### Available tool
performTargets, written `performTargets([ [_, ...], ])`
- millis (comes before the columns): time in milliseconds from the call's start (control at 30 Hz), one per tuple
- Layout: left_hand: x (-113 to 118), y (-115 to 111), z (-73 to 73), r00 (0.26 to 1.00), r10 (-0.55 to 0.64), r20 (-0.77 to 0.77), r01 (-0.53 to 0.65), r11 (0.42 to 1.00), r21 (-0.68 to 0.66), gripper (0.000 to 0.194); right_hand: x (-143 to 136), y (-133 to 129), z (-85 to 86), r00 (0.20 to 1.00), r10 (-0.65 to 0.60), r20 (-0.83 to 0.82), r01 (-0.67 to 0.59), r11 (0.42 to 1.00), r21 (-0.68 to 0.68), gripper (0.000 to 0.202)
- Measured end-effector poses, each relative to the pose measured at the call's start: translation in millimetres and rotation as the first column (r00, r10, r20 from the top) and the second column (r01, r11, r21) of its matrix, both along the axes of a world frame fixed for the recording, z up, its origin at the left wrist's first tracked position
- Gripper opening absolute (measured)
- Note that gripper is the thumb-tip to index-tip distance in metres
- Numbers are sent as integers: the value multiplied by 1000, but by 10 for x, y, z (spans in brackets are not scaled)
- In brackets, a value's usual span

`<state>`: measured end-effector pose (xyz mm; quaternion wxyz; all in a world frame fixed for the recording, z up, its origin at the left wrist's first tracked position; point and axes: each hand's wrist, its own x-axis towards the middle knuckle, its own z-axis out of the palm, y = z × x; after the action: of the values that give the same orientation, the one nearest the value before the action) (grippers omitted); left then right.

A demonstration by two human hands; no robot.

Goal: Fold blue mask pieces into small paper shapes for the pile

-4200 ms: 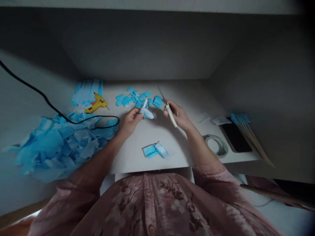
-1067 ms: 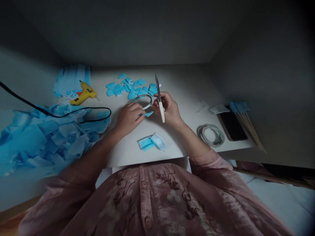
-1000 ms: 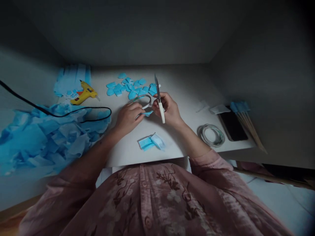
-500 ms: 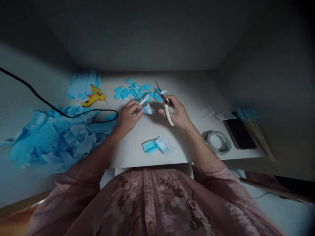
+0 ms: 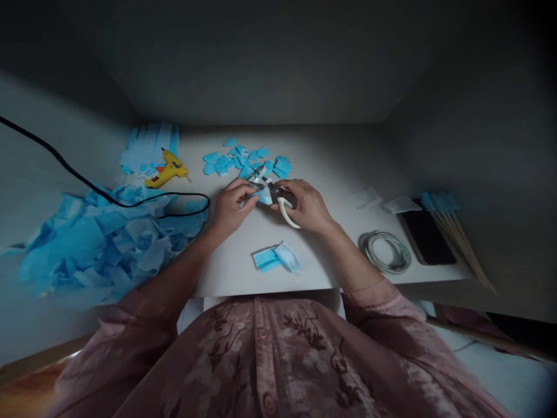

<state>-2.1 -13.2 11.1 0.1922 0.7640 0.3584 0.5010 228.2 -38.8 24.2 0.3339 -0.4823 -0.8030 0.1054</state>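
Between its fingertips my left hand (image 5: 232,204) pinches a small blue-and-white piece of fabric (image 5: 264,195). My right hand (image 5: 307,204) is wrapped round white-handled scissors (image 5: 287,213), whose blades point left and reach the fabric piece. Whether the blades are closed on it I cannot tell. Just beyond my hands lie several cut blue pieces (image 5: 223,165), spread loosely on the white table (image 5: 235,264). Nearer to me, a folded blue-and-white scrap (image 5: 275,258) rests on the tabletop.
A heap of blue scraps (image 5: 108,244) covers the left side, crossed by a black cord (image 5: 104,200). Behind it are a yellow glue gun (image 5: 170,170) and stacked face masks (image 5: 152,145). To the right are a tape roll (image 5: 387,252), a dark phone (image 5: 429,238) and blue-tipped sticks (image 5: 463,244).
My right hand has brought the scissors down and to the left, from pointing away to meeting the fabric piece. My left hand has turned slightly and keeps its pinch.
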Motion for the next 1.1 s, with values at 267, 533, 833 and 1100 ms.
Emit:
performTargets([
  [267,-2,-24,12,999,20,-40,-20,1000,-5,8,-38,-19,-15,998,-67,-10,67,998,-22,48],
  [533,2,-36,28,999,28,-34,-28,1000,-5,8,-46,-38,2,995,-98,-7,98,995,-14,50],
  [833,-4,-30,45,1000,16,-14,-15,998,53,7,-114,-90,96,973,-42,-228,3,986,-167,42],
  [1100,-7,-58,48,998,-13,-60,16,999,49,8,125,78,120,678,-206,-705,19,964,-264,64],
])
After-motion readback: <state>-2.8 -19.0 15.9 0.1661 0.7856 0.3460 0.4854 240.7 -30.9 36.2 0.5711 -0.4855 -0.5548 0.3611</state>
